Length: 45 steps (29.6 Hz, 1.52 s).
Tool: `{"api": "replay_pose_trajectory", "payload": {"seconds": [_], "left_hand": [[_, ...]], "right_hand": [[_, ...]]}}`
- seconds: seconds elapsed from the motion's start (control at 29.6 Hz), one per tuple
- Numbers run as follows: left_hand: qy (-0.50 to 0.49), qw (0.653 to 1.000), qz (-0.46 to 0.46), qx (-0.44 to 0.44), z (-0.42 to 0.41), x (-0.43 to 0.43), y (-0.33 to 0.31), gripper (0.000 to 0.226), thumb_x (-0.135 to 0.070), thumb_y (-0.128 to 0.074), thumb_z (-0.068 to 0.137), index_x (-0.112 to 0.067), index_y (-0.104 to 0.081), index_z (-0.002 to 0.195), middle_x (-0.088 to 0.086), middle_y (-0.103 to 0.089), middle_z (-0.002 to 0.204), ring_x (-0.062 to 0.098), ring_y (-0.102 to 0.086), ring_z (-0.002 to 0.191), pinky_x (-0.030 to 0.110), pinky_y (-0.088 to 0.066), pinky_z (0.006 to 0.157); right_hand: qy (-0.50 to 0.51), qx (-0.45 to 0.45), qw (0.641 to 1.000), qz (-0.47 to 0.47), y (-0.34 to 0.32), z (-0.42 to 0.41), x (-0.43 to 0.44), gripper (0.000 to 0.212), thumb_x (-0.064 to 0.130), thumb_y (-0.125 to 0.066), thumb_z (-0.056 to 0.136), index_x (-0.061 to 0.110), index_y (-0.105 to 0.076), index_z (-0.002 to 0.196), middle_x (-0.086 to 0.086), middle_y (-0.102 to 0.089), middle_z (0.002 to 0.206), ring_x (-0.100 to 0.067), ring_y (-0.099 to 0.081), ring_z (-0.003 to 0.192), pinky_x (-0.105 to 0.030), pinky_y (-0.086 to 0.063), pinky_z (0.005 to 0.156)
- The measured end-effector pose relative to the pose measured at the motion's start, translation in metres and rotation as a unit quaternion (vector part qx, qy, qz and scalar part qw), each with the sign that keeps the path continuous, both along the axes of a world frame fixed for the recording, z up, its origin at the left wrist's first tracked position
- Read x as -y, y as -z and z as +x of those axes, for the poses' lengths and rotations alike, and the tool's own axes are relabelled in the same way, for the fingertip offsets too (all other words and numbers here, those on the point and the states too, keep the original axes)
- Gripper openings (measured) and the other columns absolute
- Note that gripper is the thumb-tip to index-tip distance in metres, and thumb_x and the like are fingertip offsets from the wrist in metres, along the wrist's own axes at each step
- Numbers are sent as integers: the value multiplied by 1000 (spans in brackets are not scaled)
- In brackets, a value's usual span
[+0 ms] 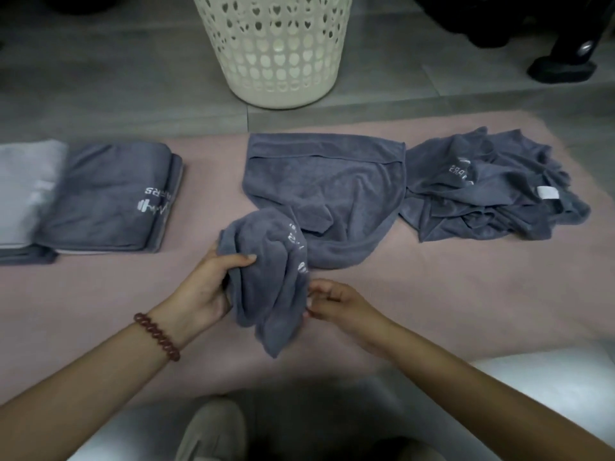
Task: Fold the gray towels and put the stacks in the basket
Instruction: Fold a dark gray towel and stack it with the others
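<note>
The pink mat [432, 294] ends at its far edge just short of the white basket [273, 51], which stands upright on the gray floor [116, 88]. Bare mat lies open between the folded stack [109, 197] on the left and the spread towel [326, 188] in the middle, and again in front of the crumpled pile [482, 191] on the right, whose near-left corner touches the spread towel.

The held towel [273, 287] is bunched over the near middle of the mat, its long axis running from the spread towel toward the person, the lower tip hanging nearest. Whether it is one cloth with the spread towel cannot be told. The left hand [206, 287] – a bracelet [156, 336] on its wrist – grips the bunch's left side, thumb laid across the cloth. The right hand [336, 301] has its fingers curled, pinching the bunch's right edge.
</note>
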<state>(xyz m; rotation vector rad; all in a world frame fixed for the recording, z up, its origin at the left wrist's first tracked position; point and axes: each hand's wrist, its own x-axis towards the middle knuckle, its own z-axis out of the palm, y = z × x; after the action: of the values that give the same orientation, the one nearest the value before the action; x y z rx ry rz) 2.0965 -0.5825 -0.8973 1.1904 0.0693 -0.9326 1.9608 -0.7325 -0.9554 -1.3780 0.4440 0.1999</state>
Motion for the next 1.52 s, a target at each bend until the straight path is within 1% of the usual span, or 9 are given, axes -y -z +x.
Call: {"api": "replay_pose_trajectory", "payload": {"seconds": [0.14,0.34,0.51,0.64,0.78,0.91,1.01,1.25,1.52], "left_hand": [[75,995,-19,70,-6,1,-2,68,7,-62,71,-21,-49,131,7,-65,119,18,-67,97,25,-56,71],[-10,963,24,267,-4,26,-10,63,4,-53,87,-34,-36,134,-6,-59,121,1,-61,102,13,-50,77],[79,877,153,448,29,26,-7,43,10,-47,90,-24,-60,113,-20,-65,110,-10,-57,101,11,-43,94],[178,896,116,389,25,36,-1,40,5,-59,86,-26,-59,111,-24,-65,103,-12,-62,86,5,-47,75],[58,995,-62,57,29,53,-1,32,-3,-60,73,-13,-72,101,1,-72,98,6,-69,82,15,-54,68],[49,996,-53,60,50,75,18,44,-9,-59,80,-18,-53,123,-3,-59,120,10,-56,113,26,-49,93],[159,941,149,261,62,84,50,79,-16,-72,70,-15,-37,141,3,-41,140,15,-41,129,30,-41,102],[234,910,200,279,51,108,81,26,-18,-75,69,-13,-60,90,0,-62,75,7,-59,71,24,-48,75],[128,903,105,398,45,103,49,6,-18,-55,94,-14,-54,96,-6,-59,98,-6,-55,85,11,-44,79]], "right_hand": [[49,-23,975,217,-7,4,20,58,47,-65,82,33,-42,132,-5,-60,125,-25,-63,108,-48,-50,94],[136,4,991,-15,-26,4,41,39,-3,-46,83,20,-62,110,2,-68,74,-11,-61,72,-21,-47,66],[307,94,929,183,-69,-2,97,32,1,-37,91,17,-64,97,-10,-70,83,-24,-65,76,-31,-56,70],[274,66,925,256,-79,-5,109,29,17,-64,84,15,-61,113,-5,-72,100,-19,-70,87,-23,-57,57],[266,102,887,365,-68,-6,116,86,17,-93,48,0,-53,123,-20,-56,126,-30,-61,113,-27,-59,65],[321,-8,930,180,-46,10,120,78,29,-83,65,15,-47,132,-7,-54,121,-19,-58,106,-32,-53,78],[288,-166,941,-67,-20,15,115,86,38,-69,82,16,-18,147,0,-43,131,-16,-46,109,-33,-41,89],[96,-178,942,-267,18,30,56,108,52,-80,62,15,-19,143,-8,-17,142,-24,-22,135,-32,-31,109],[212,-27,897,-386,8,29,102,17,0,-51,82,7,-61,93,-12,-64,91,-21,-58,86,-24,-37,68]]}}
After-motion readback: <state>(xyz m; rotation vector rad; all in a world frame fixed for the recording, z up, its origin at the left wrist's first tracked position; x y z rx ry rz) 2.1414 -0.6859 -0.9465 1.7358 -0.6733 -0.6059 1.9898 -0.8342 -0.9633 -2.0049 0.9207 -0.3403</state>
